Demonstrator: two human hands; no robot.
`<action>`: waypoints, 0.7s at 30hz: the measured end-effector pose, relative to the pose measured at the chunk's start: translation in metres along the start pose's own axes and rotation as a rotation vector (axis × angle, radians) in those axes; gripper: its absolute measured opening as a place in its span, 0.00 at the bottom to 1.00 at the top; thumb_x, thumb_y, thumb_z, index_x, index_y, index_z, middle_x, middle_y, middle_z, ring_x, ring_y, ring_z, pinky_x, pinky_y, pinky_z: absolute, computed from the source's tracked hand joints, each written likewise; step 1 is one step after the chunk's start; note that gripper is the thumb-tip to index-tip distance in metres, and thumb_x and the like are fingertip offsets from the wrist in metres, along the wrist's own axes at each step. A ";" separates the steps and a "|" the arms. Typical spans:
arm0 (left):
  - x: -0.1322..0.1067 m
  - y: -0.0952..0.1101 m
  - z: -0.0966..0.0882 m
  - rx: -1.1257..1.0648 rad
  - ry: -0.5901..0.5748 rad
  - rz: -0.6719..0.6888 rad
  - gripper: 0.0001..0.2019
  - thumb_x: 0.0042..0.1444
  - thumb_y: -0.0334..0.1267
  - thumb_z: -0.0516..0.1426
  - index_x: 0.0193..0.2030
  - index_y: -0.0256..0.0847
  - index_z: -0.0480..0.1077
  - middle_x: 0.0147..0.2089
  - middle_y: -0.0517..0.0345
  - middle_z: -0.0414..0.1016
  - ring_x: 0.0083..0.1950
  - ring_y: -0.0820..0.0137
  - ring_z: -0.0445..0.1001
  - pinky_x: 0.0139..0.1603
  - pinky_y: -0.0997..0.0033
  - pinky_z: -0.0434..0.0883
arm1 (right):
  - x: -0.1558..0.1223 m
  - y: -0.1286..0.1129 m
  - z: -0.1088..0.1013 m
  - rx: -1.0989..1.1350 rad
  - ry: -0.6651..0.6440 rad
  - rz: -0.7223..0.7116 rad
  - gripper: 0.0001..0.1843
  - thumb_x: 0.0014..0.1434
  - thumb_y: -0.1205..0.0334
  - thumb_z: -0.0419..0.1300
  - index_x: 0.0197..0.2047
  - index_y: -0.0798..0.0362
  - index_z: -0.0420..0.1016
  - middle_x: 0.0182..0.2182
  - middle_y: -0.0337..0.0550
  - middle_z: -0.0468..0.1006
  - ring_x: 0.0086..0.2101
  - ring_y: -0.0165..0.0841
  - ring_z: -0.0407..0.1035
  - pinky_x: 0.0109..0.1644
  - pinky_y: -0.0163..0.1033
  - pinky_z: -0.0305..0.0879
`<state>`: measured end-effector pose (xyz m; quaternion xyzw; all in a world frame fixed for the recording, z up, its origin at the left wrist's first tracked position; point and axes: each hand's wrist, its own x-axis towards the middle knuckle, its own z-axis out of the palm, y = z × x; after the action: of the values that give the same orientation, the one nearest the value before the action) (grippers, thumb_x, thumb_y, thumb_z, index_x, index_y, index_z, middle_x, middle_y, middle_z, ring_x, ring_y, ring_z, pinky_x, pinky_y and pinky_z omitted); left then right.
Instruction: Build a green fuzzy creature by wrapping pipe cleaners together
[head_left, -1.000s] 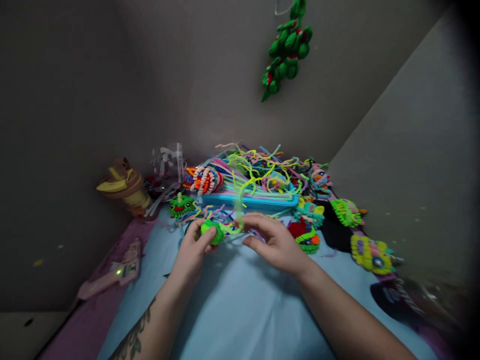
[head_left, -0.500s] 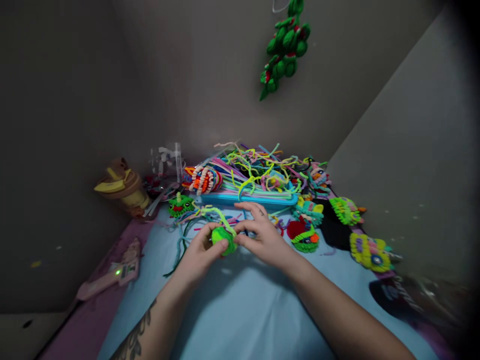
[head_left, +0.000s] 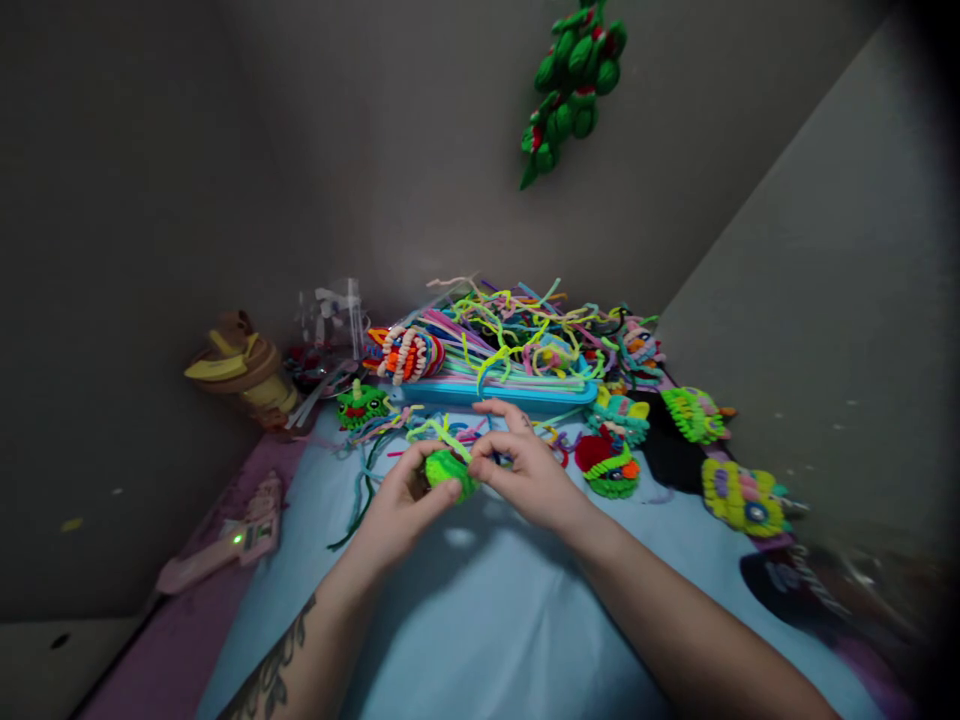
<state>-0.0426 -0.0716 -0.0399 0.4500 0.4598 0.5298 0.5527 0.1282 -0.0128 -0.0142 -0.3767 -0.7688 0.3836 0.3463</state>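
A small bright-green fuzzy ball figure, made of pipe cleaner, sits between the thumb and fingers of my left hand. From its top a light-green pipe cleaner sticks out up and to the left. My right hand pinches at the ball's right side, thumb and forefinger together by the base of that pipe cleaner, with another finger raised. Both hands are above the light-blue cloth. Behind them lie loose pipe cleaners in several colours.
A blue tray heaped with pipe cleaners stands at the back. Finished fuzzy figures lie around: green, orange striped, red and green, yellow. A pink glue gun rests at left, near a brown cup.
The ball has turned slightly in my left hand, and the light-green pipe cleaner leans lower. My right fingers have closed in at the ball's right side. The view has shifted a little.
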 end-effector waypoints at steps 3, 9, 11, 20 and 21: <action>0.001 0.002 0.002 -0.120 0.055 -0.079 0.19 0.48 0.45 0.65 0.44 0.40 0.68 0.37 0.59 0.70 0.36 0.73 0.68 0.34 0.75 0.66 | -0.001 -0.002 -0.001 0.012 0.146 -0.056 0.09 0.57 0.61 0.59 0.41 0.50 0.76 0.60 0.51 0.60 0.61 0.42 0.55 0.63 0.51 0.50; 0.003 0.003 0.000 -0.386 0.054 -0.126 0.17 0.49 0.43 0.65 0.44 0.42 0.68 0.37 0.61 0.70 0.35 0.76 0.68 0.35 0.78 0.67 | -0.005 -0.003 0.000 -0.156 0.247 -0.227 0.04 0.56 0.64 0.61 0.32 0.49 0.78 0.56 0.47 0.65 0.60 0.44 0.54 0.63 0.54 0.50; 0.002 0.002 -0.001 -0.423 0.030 -0.132 0.17 0.50 0.43 0.65 0.45 0.42 0.68 0.40 0.59 0.70 0.37 0.75 0.69 0.37 0.76 0.69 | -0.006 -0.002 0.003 -0.207 0.220 -0.261 0.05 0.56 0.65 0.61 0.34 0.48 0.79 0.58 0.47 0.63 0.62 0.45 0.50 0.64 0.55 0.49; -0.002 -0.002 -0.001 -0.398 -0.026 -0.106 0.19 0.49 0.42 0.65 0.46 0.43 0.68 0.37 0.60 0.69 0.35 0.76 0.67 0.34 0.78 0.66 | -0.008 -0.004 0.008 -0.228 0.090 -0.257 0.06 0.56 0.69 0.58 0.30 0.52 0.75 0.57 0.48 0.63 0.63 0.45 0.48 0.65 0.56 0.49; -0.002 -0.001 -0.001 -0.394 -0.021 -0.103 0.19 0.49 0.43 0.65 0.46 0.43 0.67 0.37 0.60 0.69 0.35 0.75 0.67 0.34 0.78 0.66 | -0.008 -0.004 0.007 -0.220 0.105 -0.263 0.05 0.55 0.68 0.59 0.30 0.51 0.75 0.58 0.47 0.63 0.63 0.45 0.48 0.65 0.56 0.48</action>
<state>-0.0431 -0.0736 -0.0412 0.3146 0.3638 0.5760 0.6610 0.1247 -0.0234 -0.0162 -0.3280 -0.8296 0.2282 0.3900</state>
